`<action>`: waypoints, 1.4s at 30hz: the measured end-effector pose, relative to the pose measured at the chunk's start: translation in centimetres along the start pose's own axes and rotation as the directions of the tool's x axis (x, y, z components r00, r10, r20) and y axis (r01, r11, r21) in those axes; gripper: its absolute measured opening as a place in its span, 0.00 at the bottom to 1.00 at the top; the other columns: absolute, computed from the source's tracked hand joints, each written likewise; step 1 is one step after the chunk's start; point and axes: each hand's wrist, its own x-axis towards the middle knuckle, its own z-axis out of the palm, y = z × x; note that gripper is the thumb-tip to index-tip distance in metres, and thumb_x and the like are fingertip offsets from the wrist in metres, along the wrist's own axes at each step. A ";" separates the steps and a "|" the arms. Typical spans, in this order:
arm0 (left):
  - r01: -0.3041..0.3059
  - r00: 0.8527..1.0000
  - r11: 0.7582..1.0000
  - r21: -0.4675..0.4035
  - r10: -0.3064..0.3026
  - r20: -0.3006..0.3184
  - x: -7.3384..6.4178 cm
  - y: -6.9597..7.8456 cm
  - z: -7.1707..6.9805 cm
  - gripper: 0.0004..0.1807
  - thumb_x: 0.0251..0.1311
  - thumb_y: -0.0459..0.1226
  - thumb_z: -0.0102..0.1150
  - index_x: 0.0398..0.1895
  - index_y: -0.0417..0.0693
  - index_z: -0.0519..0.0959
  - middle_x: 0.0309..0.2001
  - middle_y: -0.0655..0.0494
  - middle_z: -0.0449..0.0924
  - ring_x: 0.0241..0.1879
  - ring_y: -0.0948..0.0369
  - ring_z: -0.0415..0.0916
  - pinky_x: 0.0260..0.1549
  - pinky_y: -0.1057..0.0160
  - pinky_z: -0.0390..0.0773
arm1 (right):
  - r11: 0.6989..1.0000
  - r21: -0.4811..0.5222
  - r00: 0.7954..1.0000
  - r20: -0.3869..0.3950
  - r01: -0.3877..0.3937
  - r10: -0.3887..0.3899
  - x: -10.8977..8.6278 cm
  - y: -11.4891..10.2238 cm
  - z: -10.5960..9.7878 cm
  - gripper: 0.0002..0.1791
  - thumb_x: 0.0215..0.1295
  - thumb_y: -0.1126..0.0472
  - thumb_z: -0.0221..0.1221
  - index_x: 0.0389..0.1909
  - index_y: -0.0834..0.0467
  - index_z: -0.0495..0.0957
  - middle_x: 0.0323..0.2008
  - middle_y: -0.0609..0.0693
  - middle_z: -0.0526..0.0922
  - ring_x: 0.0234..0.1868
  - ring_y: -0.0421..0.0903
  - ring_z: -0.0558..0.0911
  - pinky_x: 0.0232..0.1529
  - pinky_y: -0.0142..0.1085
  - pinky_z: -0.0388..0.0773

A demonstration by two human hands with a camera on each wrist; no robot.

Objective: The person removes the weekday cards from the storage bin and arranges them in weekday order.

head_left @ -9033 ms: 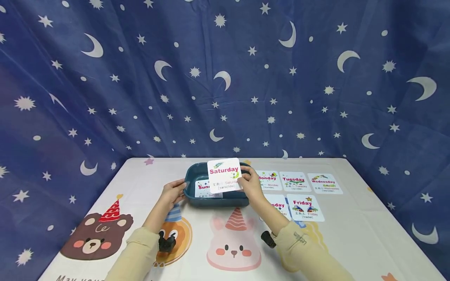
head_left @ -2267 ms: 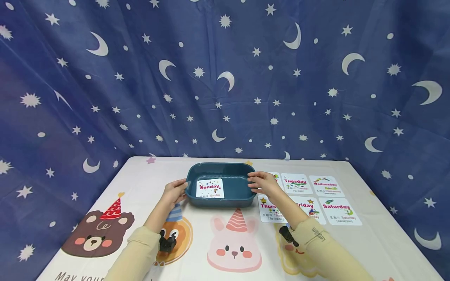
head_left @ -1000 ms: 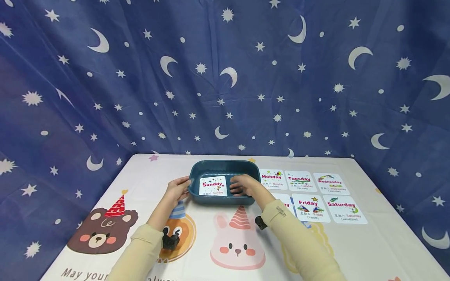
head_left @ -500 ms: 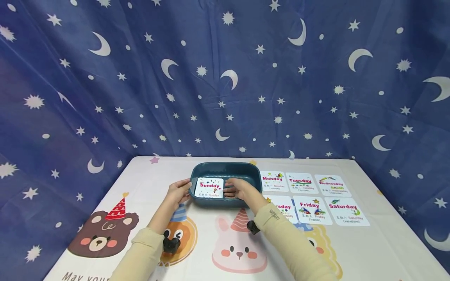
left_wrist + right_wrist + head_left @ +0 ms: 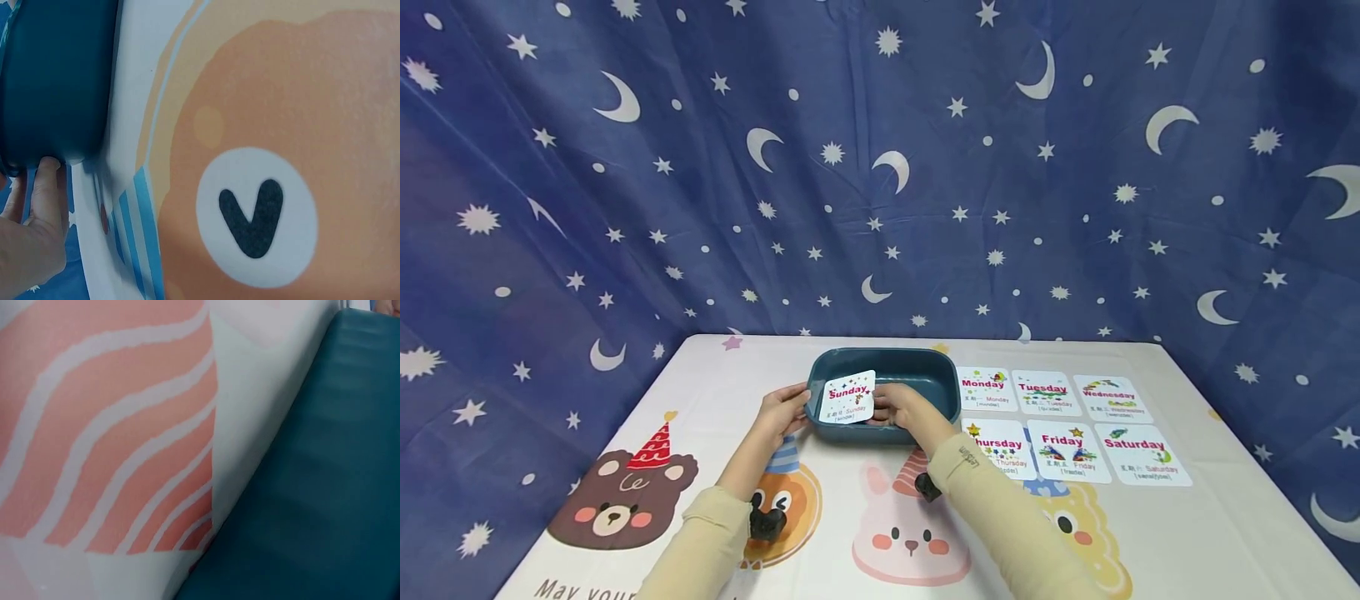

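Observation:
A white card printed "Sunday" point(image 5: 848, 398) stands tilted in the left part of a dark teal tray point(image 5: 936, 362), overlapping its near rim. My right hand point(image 5: 901, 406) reaches into the tray and grips the card's right edge; its fingertips are partly hidden. At the tray's left end my left hand point(image 5: 781, 412) holds the rim. In the left wrist view, fingers of the left hand point(image 5: 40, 219) touch the tray's outer wall point(image 5: 56, 81). The right wrist view shows mostly the tray's near wall point(image 5: 325, 475), without the right hand's grip.
Right of the tray lie two rows of cards: Monday point(image 5: 987, 389), Tuesday point(image 5: 1047, 393) and Wednesday point(image 5: 1111, 399) behind, Thursday point(image 5: 1000, 450), Friday point(image 5: 1067, 452) and Saturday point(image 5: 1142, 455) in front. A cartoon-printed cloth point(image 5: 1217, 517) covers the table; a starry curtain point(image 5: 880, 167) hangs behind.
The Saturday card, earlier held over the tray, now lies at the front row's right end. My right hand has come back into the tray and tilted the Sunday card up. The left hand stays put.

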 end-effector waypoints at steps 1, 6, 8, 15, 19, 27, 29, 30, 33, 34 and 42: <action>0.000 1.000 1.000 0.003 0.000 -0.002 0.0 -0.1 0.0 0.24 0.68 0.34 0.49 0.65 0.35 0.65 0.58 0.35 0.72 0.38 0.63 0.80 0.35 0.67 0.82 | 1.000 -0.010 0.999 0.031 0.007 -0.006 4.3 1.6 -1.4 0.17 0.64 0.65 0.53 0.54 0.59 0.73 0.43 0.58 0.83 0.40 0.55 0.85 0.40 0.54 0.81; -0.042 0.999 0.999 -0.033 0.042 0.023 0.6 -0.7 -0.3 0.24 0.65 0.36 0.55 0.62 0.36 0.69 0.49 0.40 0.79 0.35 0.63 0.81 0.36 0.64 0.83 | 1.000 -0.005 0.997 0.075 0.019 -0.019 15.9 5.7 -5.1 0.22 0.61 0.69 0.55 0.56 0.51 0.72 0.46 0.58 0.83 0.41 0.57 0.85 0.37 0.59 0.79; -0.046 0.998 0.998 -0.043 0.048 0.029 0.6 -0.8 -0.2 0.24 0.64 0.37 0.55 0.62 0.36 0.69 0.48 0.41 0.79 0.35 0.63 0.80 0.37 0.63 0.83 | 1.000 -0.003 0.997 0.080 0.015 -0.015 16.6 5.9 -5.4 0.23 0.60 0.69 0.55 0.56 0.50 0.73 0.46 0.58 0.83 0.41 0.58 0.85 0.37 0.59 0.79; 0.004 1.000 1.000 -0.001 -0.004 0.004 -0.4 -0.5 0.2 0.23 0.67 0.33 0.49 0.64 0.35 0.66 0.57 0.36 0.73 0.35 0.65 0.79 0.34 0.69 0.82 | 0.999 -0.032 0.997 0.077 0.034 -0.031 2.2 1.2 -1.3 0.20 0.63 0.72 0.51 0.55 0.55 0.72 0.44 0.59 0.83 0.39 0.56 0.85 0.39 0.53 0.81; 0.012 1.000 1.000 -0.012 -0.012 0.015 -0.5 -0.4 0.1 0.24 0.68 0.34 0.49 0.65 0.34 0.64 0.58 0.35 0.72 0.34 0.66 0.79 0.31 0.70 0.81 | 0.995 -0.093 0.999 -0.011 0.046 -0.047 -10.9 -3.8 3.4 0.20 0.66 0.74 0.46 0.58 0.61 0.68 0.47 0.62 0.80 0.39 0.53 0.84 0.45 0.50 0.80; -0.003 1.000 1.000 -0.007 0.004 0.016 -0.3 0.1 -0.2 0.24 0.68 0.34 0.49 0.65 0.36 0.65 0.57 0.40 0.73 0.31 0.70 0.77 0.32 0.71 0.80 | 0.997 -0.057 0.998 -0.023 0.051 -0.052 -20.7 -8.6 5.8 0.23 0.69 0.74 0.42 0.64 0.66 0.61 0.52 0.63 0.75 0.40 0.50 0.80 0.59 0.51 0.72; -0.008 1.000 1.000 -0.013 0.008 0.023 -0.4 0.3 -0.3 0.24 0.68 0.34 0.49 0.65 0.35 0.65 0.53 0.42 0.76 0.30 0.70 0.78 0.32 0.71 0.80 | 0.997 -0.062 0.999 -0.024 0.046 -0.048 -20.9 -9.0 5.5 0.24 0.69 0.74 0.42 0.65 0.65 0.61 0.50 0.61 0.75 0.40 0.49 0.79 0.60 0.51 0.71; -0.011 1.000 1.000 -0.018 0.011 0.026 -0.4 0.3 -0.3 0.24 0.67 0.34 0.49 0.65 0.35 0.65 0.51 0.44 0.77 0.30 0.70 0.78 0.31 0.71 0.80 | 0.996 -0.066 0.998 -0.025 0.051 -0.053 -20.7 -9.0 5.3 0.24 0.68 0.74 0.42 0.65 0.65 0.61 0.49 0.60 0.75 0.39 0.49 0.79 0.60 0.51 0.71; -0.021 0.999 0.999 -0.031 0.022 0.031 -0.6 0.4 -0.4 0.24 0.67 0.33 0.49 0.64 0.33 0.65 0.41 0.52 0.80 0.28 0.71 0.77 0.30 0.71 0.80 | 0.995 -0.077 0.997 -0.025 0.066 -0.068 -20.0 -8.9 4.5 0.24 0.68 0.74 0.44 0.65 0.64 0.62 0.45 0.58 0.76 0.37 0.48 0.79 0.59 0.51 0.72; -0.023 0.999 0.999 -0.033 0.024 0.034 -0.7 0.4 -0.4 0.24 0.67 0.33 0.50 0.64 0.33 0.65 0.38 0.56 0.80 0.27 0.71 0.77 0.30 0.71 0.80 | 0.994 -0.082 0.997 -0.024 0.073 -0.075 -19.8 -8.8 4.2 0.24 0.68 0.74 0.44 0.65 0.64 0.62 0.45 0.57 0.76 0.37 0.48 0.78 0.58 0.51 0.72; -0.029 0.998 0.999 -0.041 0.031 0.052 -0.8 0.2 -0.4 0.24 0.67 0.33 0.50 0.64 0.32 0.64 0.29 0.64 0.78 0.27 0.72 0.77 0.34 0.68 0.81 | 0.987 -0.117 0.994 -0.024 0.107 -0.111 -20.9 -8.8 2.6 0.25 0.68 0.72 0.45 0.66 0.62 0.60 0.42 0.54 0.77 0.34 0.45 0.79 0.54 0.50 0.75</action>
